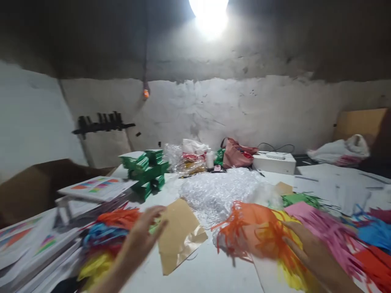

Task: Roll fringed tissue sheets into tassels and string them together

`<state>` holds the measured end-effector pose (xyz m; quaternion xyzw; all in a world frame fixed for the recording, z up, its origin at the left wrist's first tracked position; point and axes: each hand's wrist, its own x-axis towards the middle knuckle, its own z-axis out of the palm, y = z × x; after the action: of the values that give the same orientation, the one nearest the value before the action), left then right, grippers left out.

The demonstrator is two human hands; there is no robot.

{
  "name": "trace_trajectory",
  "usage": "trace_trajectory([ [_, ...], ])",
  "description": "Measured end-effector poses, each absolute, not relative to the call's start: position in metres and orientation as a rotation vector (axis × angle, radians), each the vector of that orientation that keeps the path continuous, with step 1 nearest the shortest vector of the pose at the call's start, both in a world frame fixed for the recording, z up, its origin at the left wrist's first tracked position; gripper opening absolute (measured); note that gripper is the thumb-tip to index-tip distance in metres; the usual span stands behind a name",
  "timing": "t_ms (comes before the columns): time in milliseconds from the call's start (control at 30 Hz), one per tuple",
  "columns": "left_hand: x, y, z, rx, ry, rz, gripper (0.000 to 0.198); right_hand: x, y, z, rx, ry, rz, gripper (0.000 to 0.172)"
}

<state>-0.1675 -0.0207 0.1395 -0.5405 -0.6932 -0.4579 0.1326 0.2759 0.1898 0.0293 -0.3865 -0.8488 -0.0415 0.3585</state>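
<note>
My left hand (143, 236) reaches forward with fingers stretched out, its tips touching a brown paper bag (179, 236) lying flat on the white table (207, 272). It hovers over a pile of orange, blue and yellow fringed paper (105, 236). My right hand (308, 252) lies open with fingers flat on a heap of orange and yellow fringed paper (259, 232). Pink fringed paper (326, 232) lies just right of that hand. The picture is blurred by motion.
A mound of clear shredded plastic (220, 191) sits behind the bag. Green boxes (146, 169) are stacked at the back left, printed sheets (97, 187) in piles at the left. A white box (275, 162), a reddish bag (238, 154) and white papers (336, 183) lie further back and right.
</note>
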Motion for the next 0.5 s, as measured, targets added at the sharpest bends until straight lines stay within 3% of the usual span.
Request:
trace_trajectory([
  [100, -0.074, 0.037, 0.104, -2.212, -1.8, -1.064, 0.037, 0.272, 0.212, 0.049, -1.061, -2.285, -0.19, 0.045],
  [233, 0.027, 0.115, 0.075, -2.41, -1.839, -0.754, 0.078, 0.239, 0.23, 0.062, -0.941, -2.37, -0.272, 0.068],
  [367, 0.056, 0.173, 0.069, -2.294, -1.875, -0.824, 0.078, 0.211, 0.24, 0.064, -0.794, -2.425, -0.338, 0.041],
  [500, 0.026, 0.182, 0.075, -2.298, -1.795, -0.96, 0.074, 0.209, 0.21, 0.061, -0.719, -2.368, -0.385, 0.043],
])
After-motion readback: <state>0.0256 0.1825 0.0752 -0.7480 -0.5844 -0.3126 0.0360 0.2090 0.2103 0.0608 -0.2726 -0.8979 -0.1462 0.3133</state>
